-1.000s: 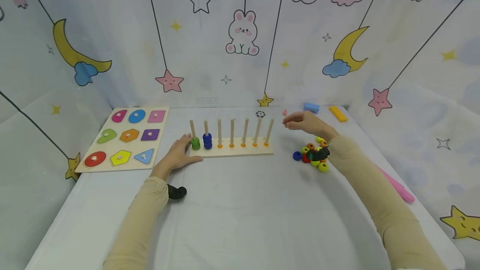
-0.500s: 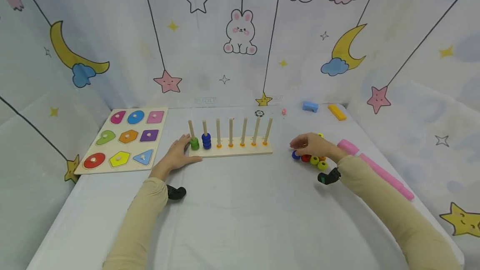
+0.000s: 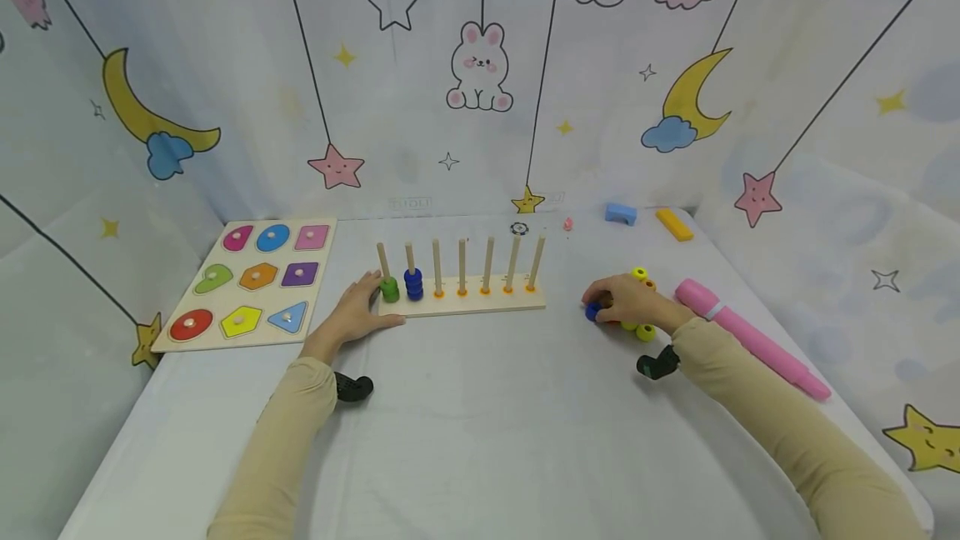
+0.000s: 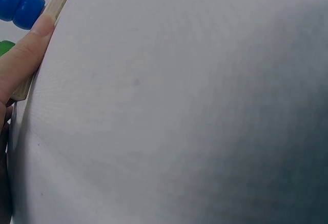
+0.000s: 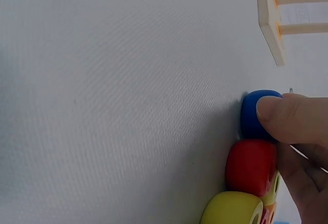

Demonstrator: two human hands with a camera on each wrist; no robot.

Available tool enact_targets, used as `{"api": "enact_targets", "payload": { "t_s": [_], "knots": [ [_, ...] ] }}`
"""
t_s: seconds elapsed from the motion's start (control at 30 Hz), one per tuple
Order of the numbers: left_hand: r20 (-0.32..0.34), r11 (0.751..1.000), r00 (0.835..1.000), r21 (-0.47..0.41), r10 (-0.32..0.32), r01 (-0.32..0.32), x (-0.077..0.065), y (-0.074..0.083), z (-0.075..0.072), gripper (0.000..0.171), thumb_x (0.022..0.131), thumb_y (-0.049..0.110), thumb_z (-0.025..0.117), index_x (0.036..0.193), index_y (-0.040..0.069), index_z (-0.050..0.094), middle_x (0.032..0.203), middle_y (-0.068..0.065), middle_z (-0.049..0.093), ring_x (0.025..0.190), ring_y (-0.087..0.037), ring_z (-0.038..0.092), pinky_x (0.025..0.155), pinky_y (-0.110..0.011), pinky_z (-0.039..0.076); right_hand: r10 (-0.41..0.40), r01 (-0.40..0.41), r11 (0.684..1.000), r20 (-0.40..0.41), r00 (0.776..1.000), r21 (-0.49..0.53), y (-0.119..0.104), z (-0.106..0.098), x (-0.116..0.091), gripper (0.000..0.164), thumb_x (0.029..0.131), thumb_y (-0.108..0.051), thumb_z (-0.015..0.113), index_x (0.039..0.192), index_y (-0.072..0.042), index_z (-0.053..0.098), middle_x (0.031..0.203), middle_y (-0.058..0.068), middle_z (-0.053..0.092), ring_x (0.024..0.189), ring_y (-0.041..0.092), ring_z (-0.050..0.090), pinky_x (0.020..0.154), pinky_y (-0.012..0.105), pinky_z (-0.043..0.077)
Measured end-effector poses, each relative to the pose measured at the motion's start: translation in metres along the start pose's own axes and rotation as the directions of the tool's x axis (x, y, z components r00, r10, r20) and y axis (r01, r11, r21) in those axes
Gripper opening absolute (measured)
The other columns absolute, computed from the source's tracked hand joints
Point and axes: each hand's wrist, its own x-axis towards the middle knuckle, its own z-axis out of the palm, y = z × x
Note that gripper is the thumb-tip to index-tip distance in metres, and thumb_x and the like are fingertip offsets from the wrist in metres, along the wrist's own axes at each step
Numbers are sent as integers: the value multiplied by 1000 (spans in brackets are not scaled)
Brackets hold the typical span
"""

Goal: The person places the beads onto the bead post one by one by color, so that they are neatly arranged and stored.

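Observation:
A wooden peg board [image 3: 487, 302] with upright pegs stands mid-table. Green beads [image 3: 389, 290] fill the foot of its first peg, blue beads [image 3: 413, 284] the second. My left hand [image 3: 352, 313] grips the board's left end, thumb [image 4: 31, 47] along the front edge in the left wrist view. On the right, my right hand [image 3: 630, 300] pinches a loose blue bead [image 5: 253, 116] between thumb and fingers. A red bead [image 5: 250, 166] and a yellow bead [image 5: 230, 209] lie right beside it in the right wrist view. The hand partly hides the loose bead pile in the head view.
A shape puzzle board [image 3: 225, 325] lies at the left. Right of the beads is a pink tube-like toy [image 3: 765, 348]. A blue block [image 3: 621, 213] and a yellow block [image 3: 674, 225] are at the back, near a small pink piece [image 3: 567, 224].
My right hand has come down and toward me from above the bead pile, and its thumb and fingers have closed on the blue bead. The left hand stays at the board's end.

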Motion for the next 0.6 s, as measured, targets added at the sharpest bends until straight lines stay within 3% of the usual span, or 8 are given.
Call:
{"api": "enact_targets", "payload": {
  "t_s": [0.3, 0.6],
  "knots": [
    [4, 1000, 1000, -23, -14, 14, -3, 4, 1, 100, 77, 47, 75, 148, 0, 23, 155, -20, 14, 141, -39, 4, 114, -54, 4, 0, 2, 998, -43, 999, 63, -13, -14, 6, 29, 87, -11, 68, 114, -2, 65, 106, 6, 66, 95, 22, 59, 86, 40, 52],
    [0, 1000, 1000, -23, -13, 13, -3, 4, 0, 99, 77, 47, 74, 148, 0, 23, 155, -21, 14, 141, -39, 4, 114, -54, 4, 24, 13, 988, -241, 970, 151, -46, -70, 34, 28, 91, -12, 63, 118, -4, 62, 113, 14, 62, 104, 29, 58, 92, 46, 49]
  ]
}}
